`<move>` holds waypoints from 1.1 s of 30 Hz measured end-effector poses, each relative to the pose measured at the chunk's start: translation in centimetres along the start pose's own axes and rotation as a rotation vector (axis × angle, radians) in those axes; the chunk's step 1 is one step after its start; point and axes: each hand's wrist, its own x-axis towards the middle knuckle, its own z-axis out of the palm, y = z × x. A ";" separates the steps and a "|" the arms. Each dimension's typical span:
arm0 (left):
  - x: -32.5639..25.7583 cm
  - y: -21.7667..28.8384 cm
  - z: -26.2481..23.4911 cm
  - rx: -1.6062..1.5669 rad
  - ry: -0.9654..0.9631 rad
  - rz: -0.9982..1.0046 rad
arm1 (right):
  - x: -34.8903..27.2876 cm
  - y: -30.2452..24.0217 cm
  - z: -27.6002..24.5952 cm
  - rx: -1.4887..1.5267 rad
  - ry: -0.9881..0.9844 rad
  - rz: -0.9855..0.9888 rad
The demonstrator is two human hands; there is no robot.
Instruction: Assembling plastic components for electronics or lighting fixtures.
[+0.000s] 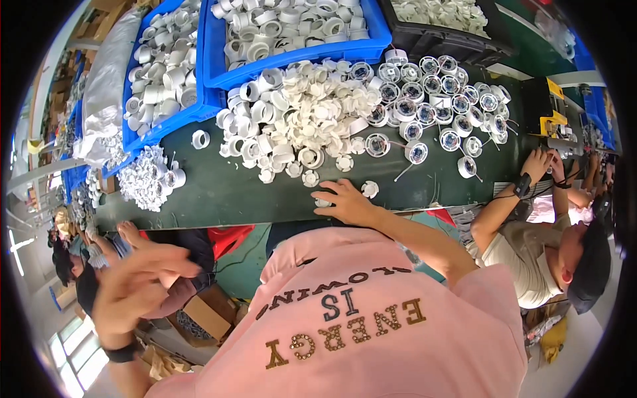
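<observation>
Far left, a grey plastic bag (106, 86) lies slumped along the table's (225, 192) edge. Below it, off the table, the person's left hand (136, 282) is raised in the air, blurred, fingers spread wide and holding nothing; a dark band circles its wrist. Under that hand a brown carton (209, 315) sits on the floor.

On the green table, a small heap of white ribbed parts (149, 176) lies near the left end. Behind it stand two blue bins (199, 109), both filled with white rings (166, 73). One lone ring (200, 138) sits apart on the table beside the first bin.

At centre, a large loose pile of white caps (298, 119) spreads across the table. The right hand (345, 202) rests flat at the near edge of this pile, fingers loosely open, covering a small white piece (323, 199); whether it grips the piece cannot be told. A white cap (369, 189) lies just beside its fingertips.

To the right, round units with clear centres and thin wires (438, 99) are grouped closely. Behind them stands a black bin (451, 36) of white parts.

Far right, a co-worker in a dark cap (590, 265) handles a small item with both hands at the table's end, near a yellow device (554, 113).
</observation>
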 end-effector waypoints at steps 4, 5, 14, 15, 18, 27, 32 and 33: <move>6.6 -13.9 1.1 -0.142 0.114 -0.062 | 2.4 2.3 1.7 -0.088 0.101 0.122; 8.5 -17.9 1.4 -0.150 0.147 -0.067 | 3.5 1.8 1.2 -0.070 0.158 0.164; 21.3 -24.4 7.2 0.613 -0.063 0.580 | -5.8 2.0 -7.3 -0.409 0.668 0.935; 22.8 -23.9 7.1 0.665 -0.124 0.654 | -6.5 2.1 -7.9 -0.410 0.656 1.006; 25.9 -23.0 7.5 0.719 -0.234 0.805 | -8.2 4.1 -6.5 -0.365 0.560 0.993; 29.3 -28.3 11.4 1.134 0.051 1.188 | -8.7 2.1 -0.9 -0.074 0.923 0.879; 32.0 -29.5 10.2 0.953 0.119 1.459 | -7.4 -0.4 1.9 -0.326 0.578 0.551; 32.0 -29.9 10.5 0.906 0.149 1.462 | -7.2 -0.6 2.2 -0.329 0.577 0.522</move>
